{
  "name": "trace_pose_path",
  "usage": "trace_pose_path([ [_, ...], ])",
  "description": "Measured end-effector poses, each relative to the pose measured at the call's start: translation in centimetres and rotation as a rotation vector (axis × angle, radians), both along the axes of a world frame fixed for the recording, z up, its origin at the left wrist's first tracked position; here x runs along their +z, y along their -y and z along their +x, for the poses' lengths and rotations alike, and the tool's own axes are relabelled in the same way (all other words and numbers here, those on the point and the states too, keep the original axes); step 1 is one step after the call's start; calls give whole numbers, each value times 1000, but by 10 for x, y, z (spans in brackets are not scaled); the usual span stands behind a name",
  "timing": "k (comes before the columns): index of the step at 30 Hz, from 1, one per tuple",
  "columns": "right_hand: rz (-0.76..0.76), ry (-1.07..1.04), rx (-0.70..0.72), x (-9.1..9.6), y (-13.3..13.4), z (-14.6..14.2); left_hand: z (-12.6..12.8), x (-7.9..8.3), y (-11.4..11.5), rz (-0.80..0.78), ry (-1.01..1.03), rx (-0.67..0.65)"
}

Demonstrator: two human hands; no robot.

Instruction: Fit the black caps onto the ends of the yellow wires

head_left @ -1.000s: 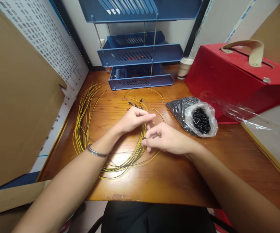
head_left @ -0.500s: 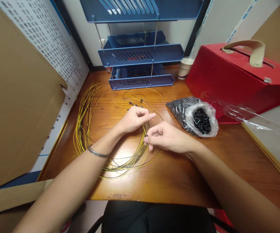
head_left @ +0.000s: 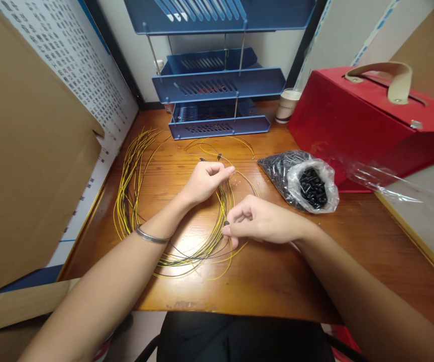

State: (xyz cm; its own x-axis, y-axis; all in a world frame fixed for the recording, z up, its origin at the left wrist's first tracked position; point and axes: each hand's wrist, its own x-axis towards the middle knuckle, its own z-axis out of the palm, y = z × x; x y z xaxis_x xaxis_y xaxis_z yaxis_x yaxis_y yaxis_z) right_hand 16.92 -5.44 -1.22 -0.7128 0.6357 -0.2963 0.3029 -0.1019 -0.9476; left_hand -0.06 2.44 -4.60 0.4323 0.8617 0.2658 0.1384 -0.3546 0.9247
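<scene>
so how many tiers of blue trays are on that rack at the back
3. Top tray at the frame's upper edge, middle tray below it, bottom tray on the desk. Any tier higher up would be out of frame.

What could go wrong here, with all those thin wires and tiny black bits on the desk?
The small black piece pinched in the right hand could slip and get lost among the looped yellow wires. Those loops overlap under both hands, so the left hand pulling one might tangle or drag others. The open bag of black pieces lies close by; a bump might spill it.
</scene>
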Motion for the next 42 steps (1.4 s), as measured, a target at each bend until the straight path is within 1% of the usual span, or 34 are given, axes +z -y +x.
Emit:
trace_pose_path([
  [5, -38, -50, -45, 2, 0, -2, 0, -3, -1, -5, 56, 13],
  [8, -28, -80, -103, 0, 0, -3, 1, -2, -1, 2, 55, 22],
  [10, 7, -103, -180, -3, -1, -3, 2, -1, -1, 15, 53, 26],
  [15, 132, -200, -450, -13, -6, -5, 2, -2, -1, 10, 94, 31],
  [19, 164, -281, -642, -17, -10, -5, 3, -4, -1, 37, 133, 22],
  [21, 183, -272, -721, -19, -12, -4, 2, -4, -2, 72, 151, 57],
  [25, 230, -242, -846, -23, -14, -2, 2, -4, -2, 211, 183, 218],
  [27, 231, -261, -900, -23, -15, -2, 2, -3, -1, 266, 186, 271],
  [29, 218, -286, -933, -23, -15, -2, 2, -2, 1, 255, 165, 248],
  [33, 204, -297, -931, -21, -16, -2, 3, 0, 5, 174, 115, 71],
  [35, 199, -292, -915, -20, -16, -2, 3, 0, 6, 150, 97, 17],
  [39, 187, -298, -893, -19, -16, -3, 3, -1, 6, 124, 65, 2],
  [42, 169, -299, -846, -19, -15, -4, 3, -1, 6, 105, 67, -11],
])
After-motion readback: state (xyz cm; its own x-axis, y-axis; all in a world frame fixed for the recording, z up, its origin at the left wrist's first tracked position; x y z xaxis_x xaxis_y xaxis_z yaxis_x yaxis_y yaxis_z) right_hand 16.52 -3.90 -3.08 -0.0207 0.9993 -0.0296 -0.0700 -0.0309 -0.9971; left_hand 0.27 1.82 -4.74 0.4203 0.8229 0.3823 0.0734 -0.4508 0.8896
